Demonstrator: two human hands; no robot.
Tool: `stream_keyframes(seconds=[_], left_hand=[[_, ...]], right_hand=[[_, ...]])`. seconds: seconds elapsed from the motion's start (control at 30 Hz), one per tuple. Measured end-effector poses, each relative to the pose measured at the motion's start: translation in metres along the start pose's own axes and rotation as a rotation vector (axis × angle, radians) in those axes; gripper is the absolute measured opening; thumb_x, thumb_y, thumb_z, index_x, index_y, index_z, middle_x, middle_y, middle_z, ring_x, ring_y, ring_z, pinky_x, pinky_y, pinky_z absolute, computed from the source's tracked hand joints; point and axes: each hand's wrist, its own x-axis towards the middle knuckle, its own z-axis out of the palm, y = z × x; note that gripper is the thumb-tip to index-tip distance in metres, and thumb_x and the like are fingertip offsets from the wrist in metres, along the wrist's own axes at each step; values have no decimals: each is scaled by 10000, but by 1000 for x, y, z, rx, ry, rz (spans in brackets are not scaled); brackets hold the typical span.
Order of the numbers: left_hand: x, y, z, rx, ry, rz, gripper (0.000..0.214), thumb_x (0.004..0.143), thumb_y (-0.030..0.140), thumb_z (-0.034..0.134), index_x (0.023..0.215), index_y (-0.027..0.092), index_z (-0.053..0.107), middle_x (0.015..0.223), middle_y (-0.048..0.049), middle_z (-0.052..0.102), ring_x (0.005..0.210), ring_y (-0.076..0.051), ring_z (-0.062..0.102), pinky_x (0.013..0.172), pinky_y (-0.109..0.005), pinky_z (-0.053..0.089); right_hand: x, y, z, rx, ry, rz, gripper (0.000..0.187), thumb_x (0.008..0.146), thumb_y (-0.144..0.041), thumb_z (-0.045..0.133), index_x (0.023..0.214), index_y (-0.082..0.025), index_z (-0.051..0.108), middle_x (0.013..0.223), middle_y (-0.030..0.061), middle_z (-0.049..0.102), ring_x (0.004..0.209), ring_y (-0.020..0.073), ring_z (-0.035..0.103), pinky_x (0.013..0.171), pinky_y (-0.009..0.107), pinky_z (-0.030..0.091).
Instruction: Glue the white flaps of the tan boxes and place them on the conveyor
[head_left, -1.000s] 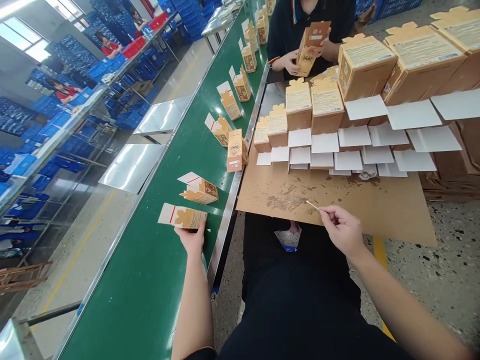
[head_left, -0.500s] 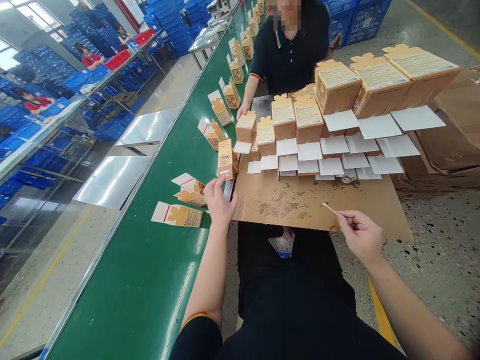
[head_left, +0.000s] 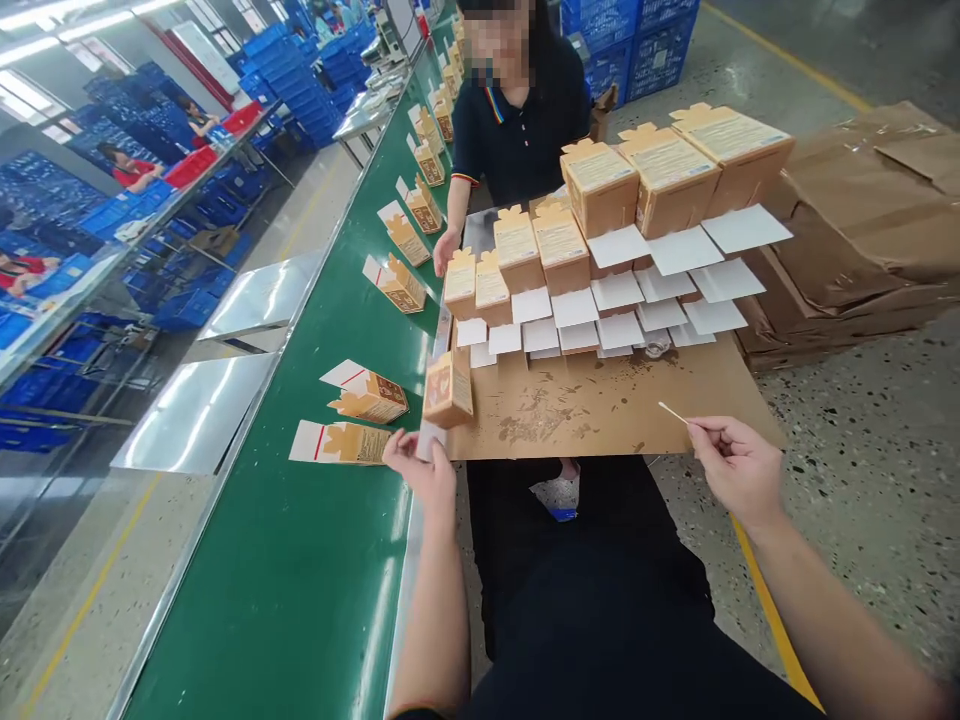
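Note:
My left hand [head_left: 421, 466] is closed on the white flap of a small tan carton [head_left: 448, 389], which tilts over the near left corner of a stained cardboard sheet [head_left: 600, 405]. My right hand [head_left: 739, 470] pinches a thin wooden stick [head_left: 672, 412] just off the sheet's near right corner. Rows of tan cartons with open white flaps [head_left: 574, 305] fill the far half of the sheet. Two flat-lying cartons [head_left: 341, 442] [head_left: 366, 396] rest on the green conveyor belt [head_left: 315, 580] just left of my left hand.
A co-worker in a dark shirt [head_left: 521, 130] sits across, one hand [head_left: 447, 250] by the far-left cartons. More cartons stand along the belt [head_left: 409, 235]. Flattened brown cardboard [head_left: 862, 230] is piled at the right. Metal shelves [head_left: 199, 410] jut out left of the belt.
My left hand left the flat carton on the belt, reached the upright carton at the sheet's edge and pulled it nearer, tilted. My right hand kept the stick, nearly still.

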Motion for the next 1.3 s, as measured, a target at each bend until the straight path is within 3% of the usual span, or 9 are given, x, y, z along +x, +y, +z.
stream_keyframes(seconds=[0.1, 0.23, 0.4, 0.53, 0.67, 0.87, 1.03, 1.17, 1.3], left_hand=[[-30, -3, -18, -62, -123, -182, 547, 960, 337, 729, 1454, 268, 502, 1220, -72, 632, 1113, -242, 696, 1079, -449, 585], [-27, -4, -27, -84, -360, -299, 408, 953, 377, 738, 1337, 258, 666, 1295, -116, 676, 1203, -289, 714, 1078, -459, 612], [3, 20, -14, 68, -334, 13, 390, 960, 289, 685, 1343, 247, 746, 1345, -165, 643, 1323, -335, 654, 1170, -530, 579], [16, 56, 9, 126, -483, 320, 517, 954, 162, 642, 1454, 258, 734, 1483, -186, 613, 1446, -366, 597, 1295, -592, 463], [21, 76, 36, 155, -559, 358, 578, 973, 309, 725, 1545, 247, 669, 1495, -193, 654, 1444, -401, 611, 1278, -611, 465], [16, 69, 35, 174, -744, 173, 743, 788, 485, 946, 1445, 234, 708, 1257, -167, 766, 1204, -398, 752, 1066, -529, 623], [13, 55, 3, -263, -580, -102, 633, 880, 640, 868, 1374, 272, 718, 1339, -140, 776, 1216, -334, 784, 1056, -486, 656], [9, 40, 27, -548, -466, -407, 744, 866, 790, 819, 1376, 270, 668, 1452, -179, 753, 1318, -351, 776, 1025, -478, 684], [0, 25, 63, -518, -478, -431, 844, 827, 794, 849, 1444, 270, 609, 1490, -212, 715, 1371, -320, 760, 1073, -450, 675]], right_hand=[[20, 3, 1, -62, -29, -18, 487, 1034, -688, 700, 923, -227, 810, 666, 26, 656, 566, 172, 576, 520, 318, 481], [65, 3, 3, -245, -59, -66, 383, 1039, -584, 687, 899, -238, 774, 642, 10, 607, 556, 172, 534, 545, 320, 432], [122, -5, 11, -549, -213, -115, 108, 988, -210, 682, 884, -229, 704, 714, 46, 648, 655, 201, 547, 654, 344, 381], [147, -8, 19, -609, -289, -127, 244, 960, -102, 692, 773, -236, 612, 666, 36, 607, 606, 166, 417, 651, 351, 300], [154, -9, 21, -560, -327, -181, 324, 1046, -193, 695, 746, -252, 589, 621, 29, 565, 588, 159, 382, 644, 360, 312], [131, -22, -3, -518, -256, -121, 201, 1073, -323, 672, 906, -219, 714, 681, 45, 641, 610, 180, 536, 636, 345, 415], [74, -35, -13, -284, -190, -105, 305, 1055, -472, 673, 963, -212, 802, 708, 39, 671, 622, 173, 583, 600, 309, 489], [34, -44, 23, -86, -291, -155, 224, 1064, -398, 676, 1006, -243, 827, 712, 18, 680, 597, 166, 592, 556, 295, 483], [6, -45, 80, 15, -437, -222, 231, 1097, -316, 616, 990, -233, 804, 698, 6, 672, 577, 158, 594, 575, 293, 480]])
